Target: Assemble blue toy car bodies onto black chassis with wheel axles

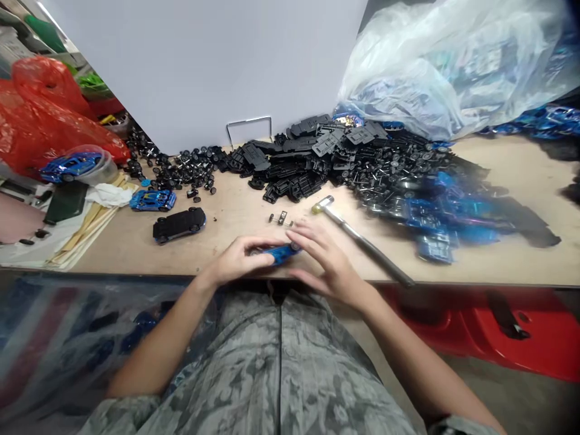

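The left grip [238, 260] is closed around one end of a blue die-cast toy car [281, 254], whose body lies mostly hidden inside the fingers just above the desk's front edge. The right grip [324, 260] curves over the car's other end with its fingers fanned. It touches the car, but whether it clamps or only steadies it is impossible to tell. Held between both grips, the car stays off the desk and can be worked on from either side.

Just beyond the grips lie small metal car parts [281, 219], set apart on the bare desk [235, 208] within easy reach. A small hammer [362, 241] rests just right of the right grip, its handle angled toward the person, which keeps it ready to hand. Farther ahead is a heap of black chassis pieces [294, 172], with loose wheels and axles [181, 169] beyond the left grip. A black toy car body [179, 225] sits nearer, ahead and left of the grips.
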